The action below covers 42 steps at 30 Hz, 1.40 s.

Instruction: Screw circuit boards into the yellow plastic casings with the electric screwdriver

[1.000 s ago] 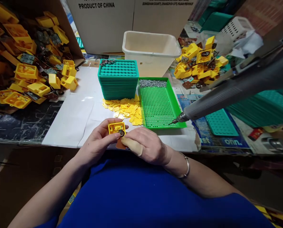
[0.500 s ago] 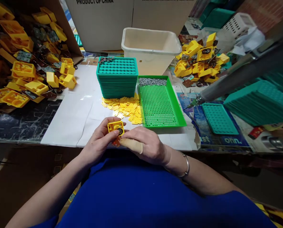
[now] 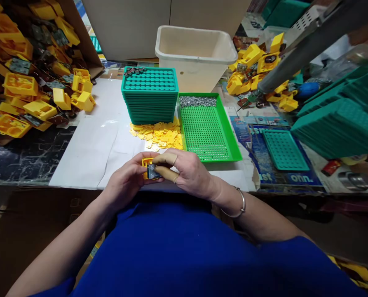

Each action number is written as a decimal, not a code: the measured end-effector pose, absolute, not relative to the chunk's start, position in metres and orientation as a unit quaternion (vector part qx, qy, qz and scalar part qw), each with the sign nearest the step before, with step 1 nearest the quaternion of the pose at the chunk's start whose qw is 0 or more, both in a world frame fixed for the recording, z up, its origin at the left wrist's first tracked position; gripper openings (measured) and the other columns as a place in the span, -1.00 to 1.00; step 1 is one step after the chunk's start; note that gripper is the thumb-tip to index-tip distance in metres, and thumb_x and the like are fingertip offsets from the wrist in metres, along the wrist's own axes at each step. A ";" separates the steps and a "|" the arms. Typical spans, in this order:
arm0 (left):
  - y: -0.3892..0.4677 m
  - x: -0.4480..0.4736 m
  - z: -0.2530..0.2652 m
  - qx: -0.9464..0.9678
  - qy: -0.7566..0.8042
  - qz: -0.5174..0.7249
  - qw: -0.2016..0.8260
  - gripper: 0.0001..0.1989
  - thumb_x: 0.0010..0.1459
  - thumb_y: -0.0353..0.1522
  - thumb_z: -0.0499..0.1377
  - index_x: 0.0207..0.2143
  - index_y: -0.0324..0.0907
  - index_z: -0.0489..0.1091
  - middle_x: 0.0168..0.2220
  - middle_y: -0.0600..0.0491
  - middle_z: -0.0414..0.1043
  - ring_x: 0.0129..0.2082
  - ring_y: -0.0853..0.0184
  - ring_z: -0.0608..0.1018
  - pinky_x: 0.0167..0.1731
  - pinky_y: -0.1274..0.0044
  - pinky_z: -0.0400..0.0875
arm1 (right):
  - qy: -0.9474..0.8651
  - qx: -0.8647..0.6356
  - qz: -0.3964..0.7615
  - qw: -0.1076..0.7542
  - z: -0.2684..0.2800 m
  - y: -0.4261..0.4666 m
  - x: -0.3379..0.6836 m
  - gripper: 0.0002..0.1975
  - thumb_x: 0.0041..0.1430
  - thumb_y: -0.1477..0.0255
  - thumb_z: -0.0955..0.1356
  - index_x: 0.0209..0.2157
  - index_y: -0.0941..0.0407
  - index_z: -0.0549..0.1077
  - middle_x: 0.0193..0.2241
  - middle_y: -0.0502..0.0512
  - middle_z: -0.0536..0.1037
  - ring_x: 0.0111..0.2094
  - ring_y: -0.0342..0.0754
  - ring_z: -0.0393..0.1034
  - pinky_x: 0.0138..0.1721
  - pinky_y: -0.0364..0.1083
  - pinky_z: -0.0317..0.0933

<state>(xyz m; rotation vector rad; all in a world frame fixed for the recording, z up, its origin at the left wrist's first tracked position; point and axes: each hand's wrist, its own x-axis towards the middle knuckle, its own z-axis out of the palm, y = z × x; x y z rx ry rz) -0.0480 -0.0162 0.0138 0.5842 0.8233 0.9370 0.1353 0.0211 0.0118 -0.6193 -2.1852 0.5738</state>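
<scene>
My left hand (image 3: pixel 126 177) is closed round a small yellow plastic housing (image 3: pixel 144 161), held above the front edge of the paper-covered table. My right hand (image 3: pixel 188 171) wears tan finger covers on its thumb and a finger. These pinch a small grey plate-like part (image 3: pixel 153 171), which lies over the open side of the housing. The inside of the housing is largely hidden by that part and by my fingers. Just beyond my hands lies a heap of flat yellow pieces (image 3: pixel 162 136).
A stack of teal trays (image 3: pixel 149 101) stands beyond the heap, beside a green perforated tray (image 3: pixel 207 132) holding small metal pieces. A white bin (image 3: pixel 190 62) is behind. Yellow housings fill the left carton (image 3: pixel 19 86) and pile up (image 3: pixel 251 66) at right. A power screwdriver (image 3: pixel 258 93) hangs at right.
The grey part now covers the housing's opening, where a dark round part and a brown piece showed before. My right fingers have shifted up onto it. The view has tilted slightly.
</scene>
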 end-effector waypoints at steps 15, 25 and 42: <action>-0.016 -0.049 0.020 0.302 0.419 0.408 0.753 -0.59 -0.08 -0.49 0.21 -0.11 -0.13 0.47 -0.13 0.02 0.53 -0.14 0.20 0.57 -0.07 0.36 0.46 | -0.812 -0.309 0.269 0.416 0.011 0.018 0.128 -0.91 0.24 0.51 0.35 -0.23 0.18 0.50 -0.31 0.05 0.61 -0.34 -0.21 0.46 -0.27 -0.21 0.35; -0.017 -0.049 0.015 0.338 0.410 0.384 0.755 -0.59 -0.03 -0.52 0.19 -0.08 -0.11 0.46 -0.14 0.05 0.52 -0.13 0.22 0.55 -0.03 0.34 0.44 | -0.892 -0.248 0.187 0.329 0.012 0.028 0.134 -0.83 0.29 0.45 0.31 -0.17 0.22 0.50 -0.41 0.08 0.51 -0.38 -0.15 0.36 -0.32 -0.17 0.27; -0.021 -0.048 0.011 0.431 0.435 0.378 0.694 -0.71 0.26 -0.30 0.12 0.02 -0.11 0.36 -0.03 -0.01 0.51 -0.08 0.17 0.56 -0.12 0.40 0.43 | -0.771 -0.386 0.296 0.410 0.025 0.004 0.145 -0.81 0.17 0.29 0.41 -0.25 0.11 0.47 -0.12 0.18 0.49 0.01 0.04 0.40 -0.03 0.05 0.42</action>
